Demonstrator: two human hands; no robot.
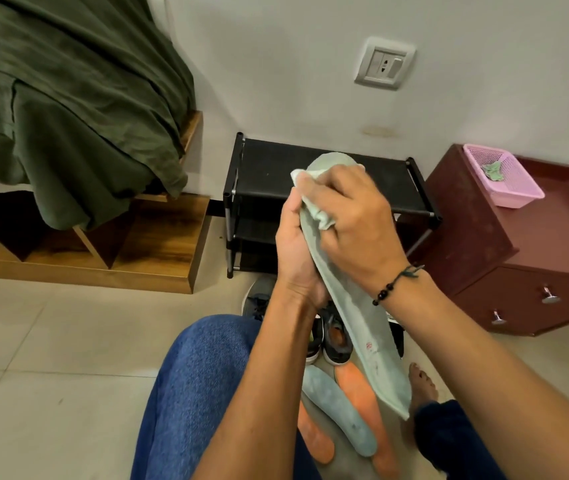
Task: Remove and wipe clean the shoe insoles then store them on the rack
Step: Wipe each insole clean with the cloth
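**Wiping the insole before the rack**

My left hand point(295, 247) gripped the pale green insole point(331, 161) in front of the black rack point(265, 168). My right hand point(352, 220) clenched a cloth point(321, 216) against it. Three insoles lay on the floor nearer me than the rack.

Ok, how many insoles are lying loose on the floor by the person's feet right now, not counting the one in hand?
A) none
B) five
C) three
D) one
C: two orange insoles and and one grey-blue insole lie on the floor tiles, while the left hand holds a pale green insole and the right hand presses a cloth on it.
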